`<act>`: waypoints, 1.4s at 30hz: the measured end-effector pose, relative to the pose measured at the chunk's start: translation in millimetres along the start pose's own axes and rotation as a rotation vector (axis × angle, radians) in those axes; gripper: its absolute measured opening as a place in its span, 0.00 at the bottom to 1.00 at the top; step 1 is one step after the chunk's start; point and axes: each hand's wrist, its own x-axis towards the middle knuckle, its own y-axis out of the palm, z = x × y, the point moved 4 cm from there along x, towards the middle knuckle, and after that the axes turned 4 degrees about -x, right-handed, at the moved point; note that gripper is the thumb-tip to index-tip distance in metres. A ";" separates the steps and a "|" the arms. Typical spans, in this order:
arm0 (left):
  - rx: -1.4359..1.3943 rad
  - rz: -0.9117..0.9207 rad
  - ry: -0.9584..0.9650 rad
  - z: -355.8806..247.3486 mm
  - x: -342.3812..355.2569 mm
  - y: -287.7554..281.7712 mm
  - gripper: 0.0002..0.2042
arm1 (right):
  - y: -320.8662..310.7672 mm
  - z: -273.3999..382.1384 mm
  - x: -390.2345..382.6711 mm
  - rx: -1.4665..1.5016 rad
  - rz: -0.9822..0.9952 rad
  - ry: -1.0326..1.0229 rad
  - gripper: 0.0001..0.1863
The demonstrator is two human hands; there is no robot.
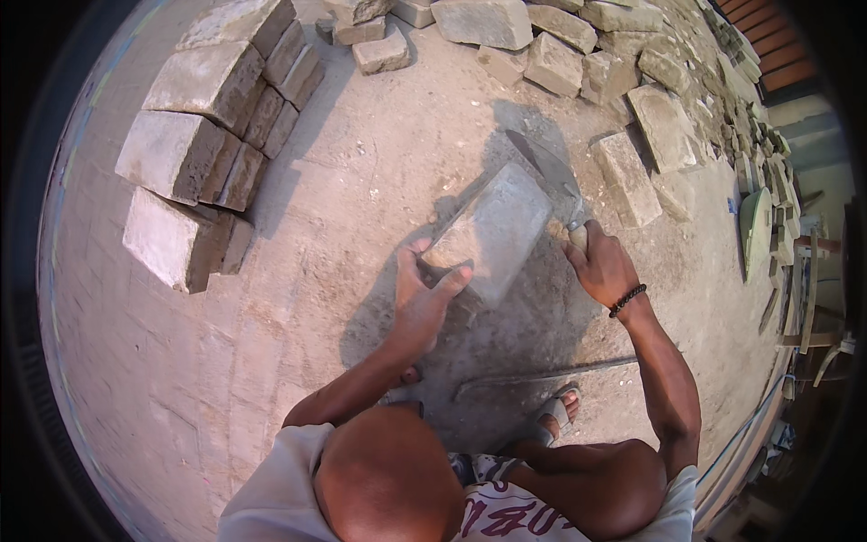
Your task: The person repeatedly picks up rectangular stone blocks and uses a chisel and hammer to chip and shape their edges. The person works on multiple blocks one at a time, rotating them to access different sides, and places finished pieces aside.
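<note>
A grey rectangular brick [508, 217] is tilted in front of me. My left hand [423, 300] grips its near left corner, thumb on top and fingers along the side. My right hand [603, 267] is closed round the wooden handle of a trowel [553, 177]. The trowel's pointed metal blade stretches away to the upper left, along the brick's far right edge. Whether blade and brick touch I cannot tell. A dark beaded bracelet circles my right wrist.
Stacked bricks [191, 158] stand in rows at the far left. Loose bricks [625, 179] lie to the right, and a rubble heap [578, 41] spreads along the far side. A thin rod-like strip [551, 373] lies on the dusty floor near my sandalled foot [560, 414].
</note>
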 end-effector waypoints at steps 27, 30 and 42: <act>-0.278 0.048 -0.250 5.2 12.2 -15.3 0.31 | -1.4 23.5 -38.4 0.226 -0.157 -0.094 0.19; -0.325 0.197 -0.299 2.0 19.9 0.2 0.33 | 48.7 -36.4 -30.8 -0.058 0.004 -0.030 0.19; 0.011 0.359 -0.558 3.1 56.8 12.5 0.36 | 20.7 -42.5 -13.9 0.252 -0.140 0.121 0.18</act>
